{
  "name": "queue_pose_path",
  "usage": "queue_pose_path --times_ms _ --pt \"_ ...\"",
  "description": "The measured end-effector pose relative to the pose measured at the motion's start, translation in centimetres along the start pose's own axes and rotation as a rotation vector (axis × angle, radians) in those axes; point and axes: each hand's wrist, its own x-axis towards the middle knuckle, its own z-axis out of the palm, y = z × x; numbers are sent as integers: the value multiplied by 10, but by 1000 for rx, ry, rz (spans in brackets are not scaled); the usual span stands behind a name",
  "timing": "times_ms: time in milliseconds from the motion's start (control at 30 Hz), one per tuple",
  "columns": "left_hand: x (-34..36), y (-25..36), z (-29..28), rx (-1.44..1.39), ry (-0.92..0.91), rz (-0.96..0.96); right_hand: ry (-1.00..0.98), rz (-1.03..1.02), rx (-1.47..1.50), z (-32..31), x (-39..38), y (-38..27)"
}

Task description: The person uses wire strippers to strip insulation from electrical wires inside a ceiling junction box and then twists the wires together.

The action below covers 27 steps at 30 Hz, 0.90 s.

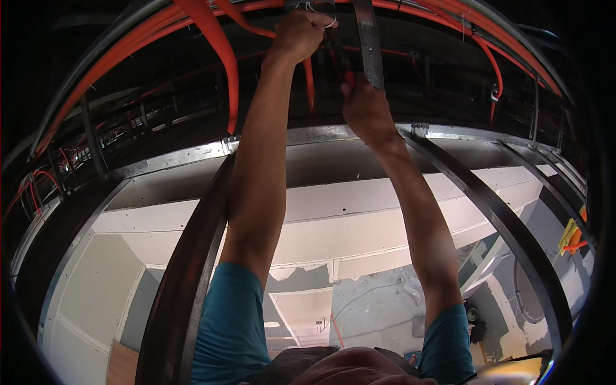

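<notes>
Both my arms reach up among the ceiling framing. My left hand (298,37) is closed at a dark box-like fitting (311,8) at the top edge, its fingers around a thin white wire (331,24) that loops out beside them. Lower and to the right, my right hand (370,112) is closed around a hand tool (348,76) with red on its handle. The tool's dark upper part slants up toward the left hand; its tip is lost in shadow. A perforated metal strip (369,45) hangs down just behind the right hand's knuckles.
Orange-red conduits (218,48) arch overhead and dangle on both sides. A metal channel (314,135) crosses behind my forearms. Dark metal studs run beside my left arm (192,269) and right arm (500,218). Far below lie pale wall panels (359,224) and a grey floor (378,305).
</notes>
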Motion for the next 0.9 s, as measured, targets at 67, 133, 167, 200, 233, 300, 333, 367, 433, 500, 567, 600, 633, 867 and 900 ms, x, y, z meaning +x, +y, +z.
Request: queue_pose_path --times_ms 67,133,167,200,233,300,333,367,433,500,567,600,633,867,900 --pt "0 0 1 -8 -13 -23 -15 -21 -29 -4 -1 -2" --pt "0 2 1 -18 -27 -47 -23 -1 -25 -4 2 1" --pt "-1 3 1 -20 -27 -47 -30 19 -18 -3 3 2" --pt "-1 5 0 -23 -27 -48 -29 18 -18 -2 5 3" --pt "-1 6 0 -23 -27 -47 -28 12 -22 -1 6 4" --pt "-2 7 -2 9 -23 -51 -31 4 -23 1 6 3" --pt "-3 6 -3 10 -23 -52 -25 3 -12 1 5 1" --pt "-3 6 -3 8 -39 -54 -19 4 -2 1 4 0" --pt "-3 6 -4 7 -55 -56 -9 0 9 3 3 0" --pt "-3 8 -1 30 -27 -46 2 -2 14 4 3 2" --pt "-3 9 -1 29 -34 -68 32 -18 1 5 1 0" --pt "-4 9 -2 30 -42 -90 31 -18 2 4 1 -3" --pt "-4 9 -2 31 -42 -91 29 13 -22 2 0 -7" --pt "-1 9 4 11 4 -14 10 1 198 21 12 17" --pt "-2 7 3 2 2 -14 -24 16 269 16 9 4"
